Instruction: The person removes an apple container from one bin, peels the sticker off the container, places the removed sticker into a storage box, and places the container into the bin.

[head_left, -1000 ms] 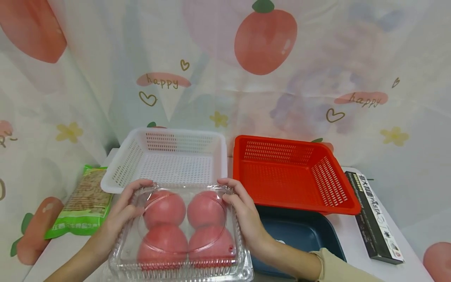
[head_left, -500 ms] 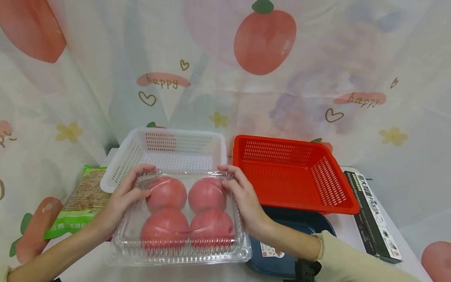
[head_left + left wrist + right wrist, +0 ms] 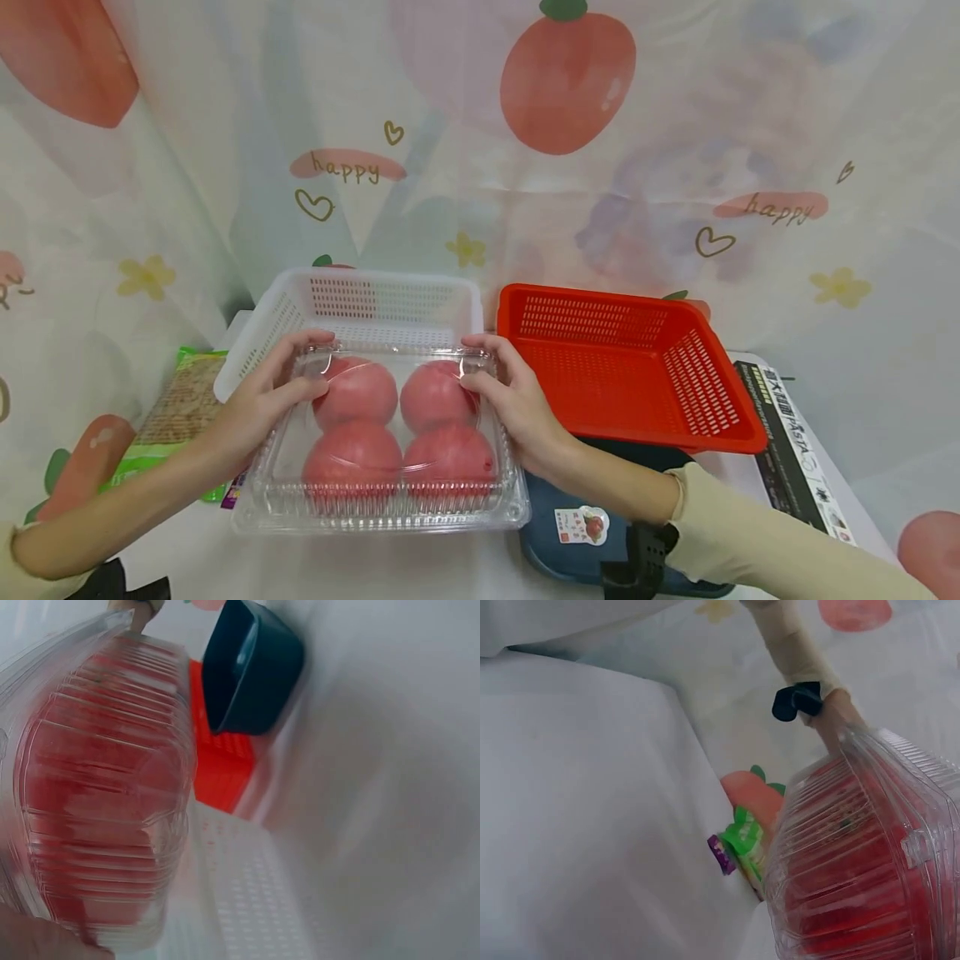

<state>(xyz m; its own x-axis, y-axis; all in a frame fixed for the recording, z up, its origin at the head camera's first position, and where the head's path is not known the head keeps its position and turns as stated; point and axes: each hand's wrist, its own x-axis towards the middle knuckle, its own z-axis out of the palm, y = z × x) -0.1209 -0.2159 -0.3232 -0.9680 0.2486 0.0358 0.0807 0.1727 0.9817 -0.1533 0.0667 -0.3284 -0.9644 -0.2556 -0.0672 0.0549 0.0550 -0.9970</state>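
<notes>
A clear plastic clamshell box with several round red fruits in it fills the centre of the head view. My left hand grips its far left corner and my right hand its far right corner. Both thumbs press on the lid, while the other fingers reach over the far edge, their tips hidden. Raised above the table, the box overlaps the near part of the white basket. Its ribbed side and the red fruit show in the left wrist view, and its clear rim in the right wrist view.
A red basket stands right of the white one. In front of it sits a dark blue tub with a sticker. A pasta box lies far right. Left are a green food bag and a purple packet.
Both hands have carried the box away from me, toward the white basket, which it now covers more. The tub's sticker and the purple packet have come into sight.
</notes>
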